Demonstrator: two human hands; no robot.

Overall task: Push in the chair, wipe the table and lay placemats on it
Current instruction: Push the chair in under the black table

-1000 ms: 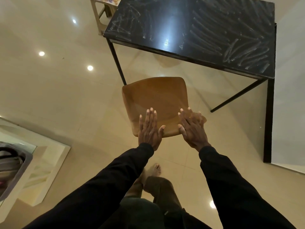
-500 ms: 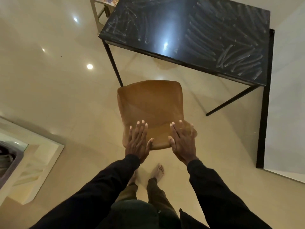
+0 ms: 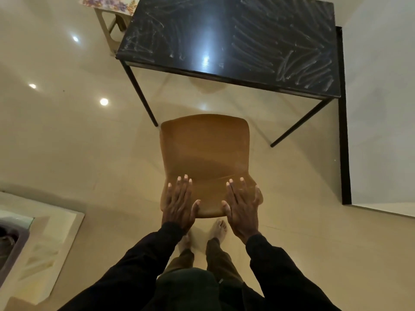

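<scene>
While the person stands over the chair, the room shows plainly around it. At the lower left a white raised ledge point(image 3: 56, 232) borders a dark grey container point(image 3: 11, 250), which is cut off by the picture edge. Beside it a glossy cream tiled floor point(image 3: 67, 142) carries round spots of reflected light. At the upper left stands a small beige stool point(image 3: 105, 23), and its top is printed with purple flowers. Just beside the stool is a black rectangular table with thin black metal legs point(image 3: 202, 30); whitish streaks and smears cover its shiny top. A brown moulded plastic chair point(image 3: 204, 149) stands on the floor in front of the table's near edge, not under the top. The left hand point(image 3: 179, 205) lies flat on the top of the chair back, fingers straight and close together. The right hand point(image 3: 243, 207) lies flat next to it, fingers spread a little. Both arms wear black sleeves, and bare feet point(image 3: 219, 230) show below the chair. At the right a white wall point(image 3: 381, 108) meets a black upright strip point(image 3: 344, 131).
</scene>
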